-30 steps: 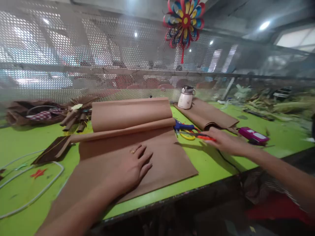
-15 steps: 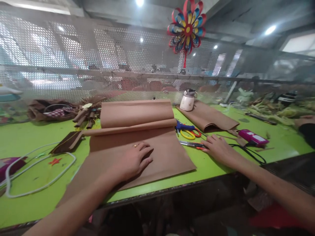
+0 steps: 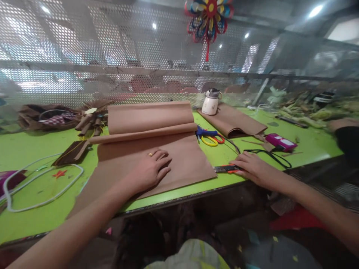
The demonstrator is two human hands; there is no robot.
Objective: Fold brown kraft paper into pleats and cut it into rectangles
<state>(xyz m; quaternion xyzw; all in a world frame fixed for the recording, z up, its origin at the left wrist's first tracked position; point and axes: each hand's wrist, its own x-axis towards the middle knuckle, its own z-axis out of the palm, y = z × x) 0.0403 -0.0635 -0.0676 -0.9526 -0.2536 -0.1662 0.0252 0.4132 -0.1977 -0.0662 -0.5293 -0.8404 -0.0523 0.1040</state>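
Observation:
A large brown paper sheet [image 3: 179, 157] lies across the green table [image 3: 33, 179], its far end curled into a roll [image 3: 148, 116]. My left hand [image 3: 151, 170] rests flat on the sheet, fingers spread, a ring on one finger. Near the table's front edge my right hand [image 3: 249, 168] lies over an orange-handled cutter [image 3: 224, 169], fingers curled on its handle.
Blue, yellow and red scissors [image 3: 209, 137] lie beyond the sheet. A white jug [image 3: 211, 101] stands on a folded brown sheet [image 3: 232, 121]. A pink box [image 3: 280, 142] and black cord [image 3: 266, 154] sit right. A white cord loop [image 3: 42, 186] and brown scraps [image 3: 70, 153] lie left. Mesh screen behind.
My right hand has drawn back from the scissors toward the front edge, bringing the orange-handled cutter with it. My left hand stays on the brown sheet.

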